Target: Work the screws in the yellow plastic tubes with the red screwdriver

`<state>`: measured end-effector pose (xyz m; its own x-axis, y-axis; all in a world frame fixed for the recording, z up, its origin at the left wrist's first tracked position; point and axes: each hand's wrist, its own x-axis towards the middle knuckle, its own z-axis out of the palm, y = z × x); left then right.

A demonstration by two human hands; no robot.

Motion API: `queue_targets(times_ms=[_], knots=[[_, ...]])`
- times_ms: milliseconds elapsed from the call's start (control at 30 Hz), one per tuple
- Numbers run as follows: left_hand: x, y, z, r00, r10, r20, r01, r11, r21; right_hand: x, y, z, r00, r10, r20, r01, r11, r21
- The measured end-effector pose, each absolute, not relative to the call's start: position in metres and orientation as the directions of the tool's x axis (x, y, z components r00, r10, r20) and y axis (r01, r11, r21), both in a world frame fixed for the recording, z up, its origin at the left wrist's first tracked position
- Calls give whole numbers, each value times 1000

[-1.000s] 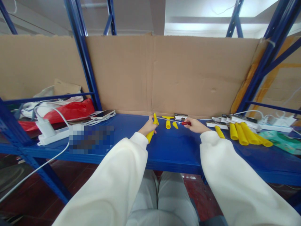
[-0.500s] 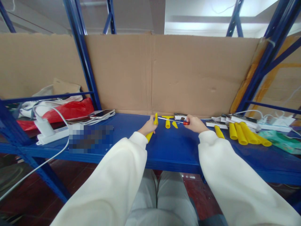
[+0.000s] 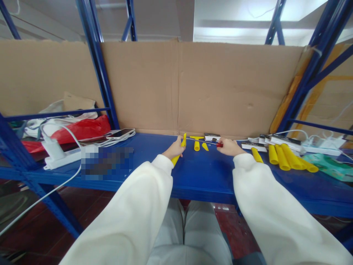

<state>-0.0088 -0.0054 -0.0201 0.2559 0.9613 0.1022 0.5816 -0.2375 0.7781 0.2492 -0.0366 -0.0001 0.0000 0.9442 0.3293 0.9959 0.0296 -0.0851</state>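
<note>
Both hands busy at the blue desk

Firmly, the left hand (image 3: 174, 149) grips a long yellow plastic handle (image 3: 178, 151) while the right hand (image 3: 228, 147) clutches a red-handled screwdriver (image 3: 205, 141), tip at the handle's top. Beyond lie small yellow plastic pieces (image 3: 199, 144); rightward, a row of yellow plastic handles (image 3: 286, 157) on the blue metal desk (image 3: 204, 176).

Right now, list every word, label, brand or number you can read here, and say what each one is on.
No text can be read anywhere.
Small boxes behind the screwdriver: dark printed bands, too small to read.
Patch on the shelf left of the left hand: pixelated, unreadable.
Cardboard backing: no print visible.
</note>
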Motion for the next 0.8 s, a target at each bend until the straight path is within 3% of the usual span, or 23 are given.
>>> queue_targets(times_ms=[167,633,800], knots=[[-9,-3,-22,244,963,115,584,-240,776,251,-34,-2,-2,932,363,993,44,-105],[-8,-5,-21,240,965,104,591,-230,773,251,-34,-2,1,957,290,991,38,-128],[-8,-5,-20,250,962,111,586,-241,774,251,-34,0,-10,956,292,995,37,-89]])
